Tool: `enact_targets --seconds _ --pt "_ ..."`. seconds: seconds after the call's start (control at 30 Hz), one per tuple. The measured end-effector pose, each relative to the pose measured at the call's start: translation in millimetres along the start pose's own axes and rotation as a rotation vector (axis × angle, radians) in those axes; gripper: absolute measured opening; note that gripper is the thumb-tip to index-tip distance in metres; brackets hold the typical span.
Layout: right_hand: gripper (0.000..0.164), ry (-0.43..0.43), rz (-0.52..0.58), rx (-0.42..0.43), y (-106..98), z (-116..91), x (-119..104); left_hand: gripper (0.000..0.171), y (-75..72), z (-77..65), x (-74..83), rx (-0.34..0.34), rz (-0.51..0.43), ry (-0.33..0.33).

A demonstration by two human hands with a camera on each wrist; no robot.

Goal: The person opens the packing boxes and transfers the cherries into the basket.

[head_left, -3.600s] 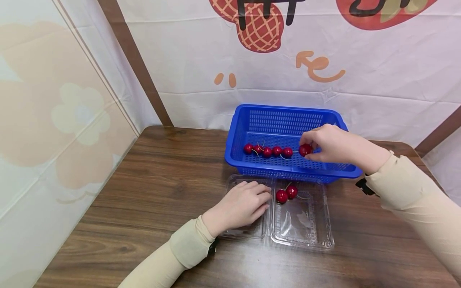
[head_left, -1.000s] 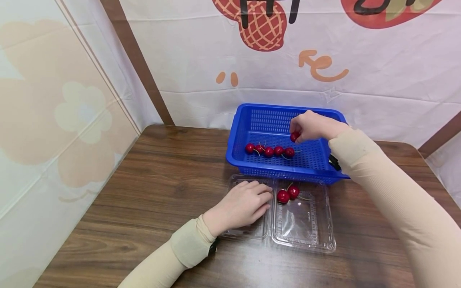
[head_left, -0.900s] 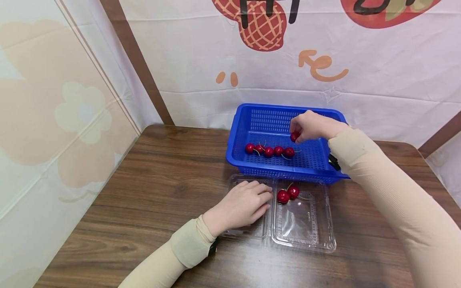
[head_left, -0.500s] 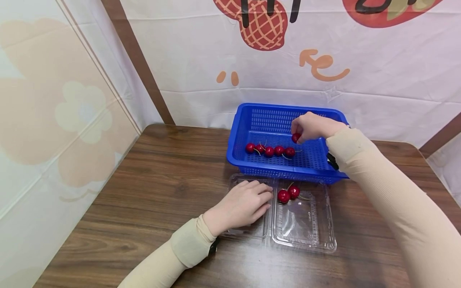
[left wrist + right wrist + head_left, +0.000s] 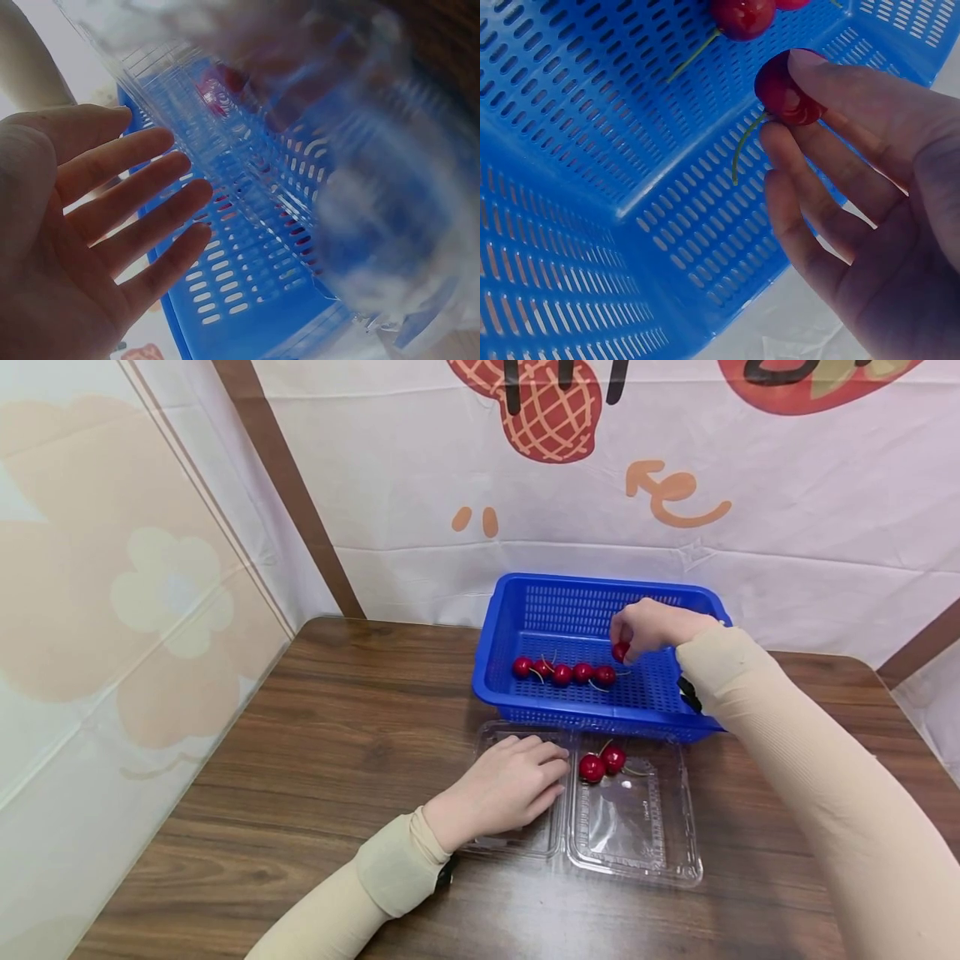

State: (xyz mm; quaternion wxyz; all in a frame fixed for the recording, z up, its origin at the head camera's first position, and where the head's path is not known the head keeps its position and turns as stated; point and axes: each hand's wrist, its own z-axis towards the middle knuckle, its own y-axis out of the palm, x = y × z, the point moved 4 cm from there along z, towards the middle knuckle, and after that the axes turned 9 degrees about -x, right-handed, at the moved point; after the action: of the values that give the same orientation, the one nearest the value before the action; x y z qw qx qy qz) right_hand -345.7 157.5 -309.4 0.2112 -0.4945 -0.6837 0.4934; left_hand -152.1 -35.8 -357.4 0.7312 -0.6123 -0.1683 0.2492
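Note:
My right hand (image 5: 648,625) reaches into the blue plastic basket (image 5: 600,712) and pinches a cherry (image 5: 791,88) between thumb and fingertips, its green stem hanging down. Several other cherries (image 5: 562,674) lie in a row on the basket floor, just left of that hand. In front of the basket a clear plastic clamshell box (image 5: 630,860) lies unfolded on the table. Two cherries (image 5: 592,768) sit in its right half. My left hand (image 5: 504,789) rests over the left half with fingers extended; the left wrist view shows its fingers (image 5: 142,195) spread loosely beside the clear plastic.
The brown wooden table (image 5: 337,752) extends to the left and in front of the box. Behind the basket hangs a white printed cloth (image 5: 405,460), and another cloth panel (image 5: 135,610) stands along the left side.
Since the earliest frame, my right hand has lifted a cherry from the right end of the row toward the basket's back; lately it has lowered slightly. My left hand stays in place.

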Motion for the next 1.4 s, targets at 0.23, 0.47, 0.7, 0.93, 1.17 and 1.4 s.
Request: enact_targets --seconds 0.23,0.47,0.7,0.93,1.17,1.4 --pt "0.025 -0.004 0.0 -0.032 6.2 3.3 6.1 0.022 0.3 0.2 -0.1 0.005 -0.002 -0.002" --pt "0.027 -0.01 -0.025 -0.036 10.8 4.9 10.6 0.022 0.5 1.0 -0.3 0.011 -0.001 0.004" --pt "0.029 0.02 -0.027 -0.06 14.5 4.8 12.9 0.021 0.2 0.9 0.0 0.007 0.004 0.004" --pt "0.028 0.016 -0.017 -0.078 17.6 7.6 11.5 0.022 0.5 0.2 -0.5 -0.002 0.006 -0.003" --pt "0.028 0.029 -0.027 -0.085 19.9 9.3 12.4 0.022 0.9 0.6 -1.1 0.002 0.004 -0.002" --pt "0.028 0.023 -0.043 -0.089 21.9 12.6 12.3 0.022 1.3 0.5 -1.6 0.007 0.007 0.0"
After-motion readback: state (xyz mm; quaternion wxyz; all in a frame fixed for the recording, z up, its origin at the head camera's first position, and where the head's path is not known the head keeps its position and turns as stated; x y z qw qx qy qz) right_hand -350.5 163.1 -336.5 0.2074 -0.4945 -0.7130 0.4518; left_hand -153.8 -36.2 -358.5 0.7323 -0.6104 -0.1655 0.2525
